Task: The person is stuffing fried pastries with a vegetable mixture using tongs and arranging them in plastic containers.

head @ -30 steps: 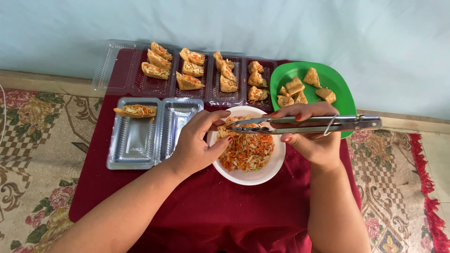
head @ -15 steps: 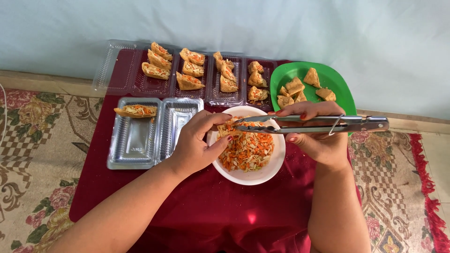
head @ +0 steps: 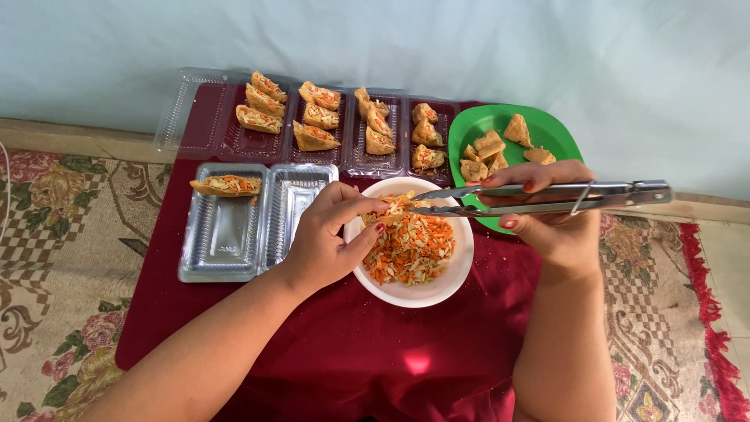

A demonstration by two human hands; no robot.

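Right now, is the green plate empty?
No, the green plate holds several fried tofu pieces, just beyond the right hand gripping metal tongs.

Pale blue wall (head: 391, 39), patterned carpet (head: 55, 234), maroon tablecloth (head: 351, 359).

Bowl (head: 461, 273) centre; trays (head: 226, 242) left; plate (head: 476, 129) behind right.

Two clear plastic tray packages sit on the red cloth — a long, four-compartment one (head: 205, 117) far, holding filled pockets; a two-compartment one (head: 226, 242) near left, holding one.
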